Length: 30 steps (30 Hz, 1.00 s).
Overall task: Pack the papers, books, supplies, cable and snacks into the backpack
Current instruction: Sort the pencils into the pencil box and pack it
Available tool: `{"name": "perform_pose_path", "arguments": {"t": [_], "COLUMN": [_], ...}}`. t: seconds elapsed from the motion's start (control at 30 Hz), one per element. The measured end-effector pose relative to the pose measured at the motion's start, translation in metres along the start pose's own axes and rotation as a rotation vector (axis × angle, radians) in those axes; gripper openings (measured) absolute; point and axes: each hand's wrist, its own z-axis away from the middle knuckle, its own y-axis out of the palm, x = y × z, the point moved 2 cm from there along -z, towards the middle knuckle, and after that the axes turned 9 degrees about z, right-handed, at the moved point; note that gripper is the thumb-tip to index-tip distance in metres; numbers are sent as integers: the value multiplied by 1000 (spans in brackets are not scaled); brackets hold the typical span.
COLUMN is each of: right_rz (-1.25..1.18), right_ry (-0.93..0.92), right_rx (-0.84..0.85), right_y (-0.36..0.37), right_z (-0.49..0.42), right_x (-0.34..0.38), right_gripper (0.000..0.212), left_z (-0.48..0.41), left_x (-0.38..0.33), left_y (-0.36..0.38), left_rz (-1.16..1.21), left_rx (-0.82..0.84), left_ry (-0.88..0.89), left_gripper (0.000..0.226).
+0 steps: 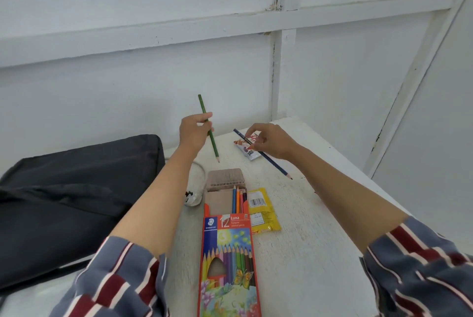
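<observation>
Orange cardboard pencil box [227,260], 6 o'clock | left hand [193,132] grips slim green pencil [213,141], 12 o'clock | right hand [273,141] pinches blue pencil [276,165], 1 o'clock

The pencil box [228,260] reads "STAEDTLER", "12" and "Luna".

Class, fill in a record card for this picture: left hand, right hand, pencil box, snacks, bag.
Left hand: holds a green pencil, tip down
Right hand: pinches a blue pencil over a red-and-white snack packet
Pencil box: open on the table, some pencils inside
Yellow packet: on the table, right of the box
Backpack: black, at the left
</observation>
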Motion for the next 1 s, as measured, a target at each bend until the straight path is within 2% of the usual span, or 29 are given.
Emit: {"name": "perform_pose_path", "arguments": {"t": [0.1,0.33,0.57,0.67,0.77,1.0], "right_rz": [-52,-404,-675,-764,-763,-580], "right_ry": [-21,61,121,144,174,114], "right_rx": [-35,-82,-139,-184,-204,-242], "right_y": [-4,-6,15,23,28,18], "right_z": [4,19,45,56,64,67], "right_x": [14,42,55,58,58,68], "right_gripper": [14,23,39,35,26,26], "left_z": [7,38,72,84,93,102], "left_x": [-19,-60,-61,-56,-52,-46], "left_y": [-2,-22,-43,-49,-54,-58], "left_rz": [-11,5,7,8,0,10], "left_rx": [56,135,170,179,190,233], "left_ry": [4,70,78,65,53,18], "left_gripper": [36,41,43,43,42,43]}}
